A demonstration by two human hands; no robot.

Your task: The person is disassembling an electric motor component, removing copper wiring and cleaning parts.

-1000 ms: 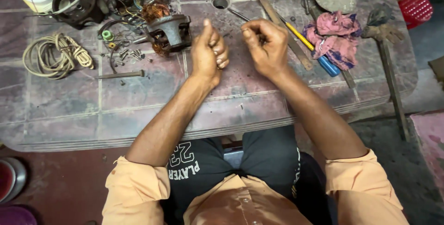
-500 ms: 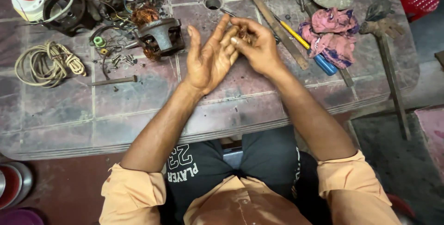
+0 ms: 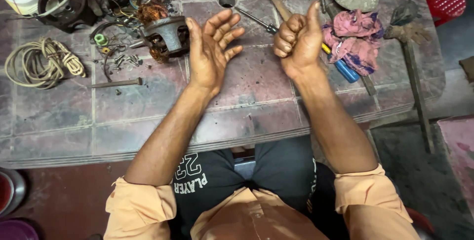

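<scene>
Copper-wound motor housing (image 3: pixel 167 34) on the tiled table (image 3: pixel 148 116), just beside the left hand (image 3: pixel 210 52) on its thumb side, untouched. From the head view: pressed together over the table half a second ago, now drawn apart. Left palm open, fingers spread, holding nothing. Right hand (image 3: pixel 296 40) curled into a fist, thumb up; contents, if any, hidden. Pink rag (image 3: pixel 355 40) and blue-handled screwdriver (image 3: pixel 345 70) near that fist, not touching.

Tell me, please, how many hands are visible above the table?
2. The left hand is open with fingers spread, beside the motor part. The right hand is a closed fist near the pink rag. No other person's hands show.
</scene>
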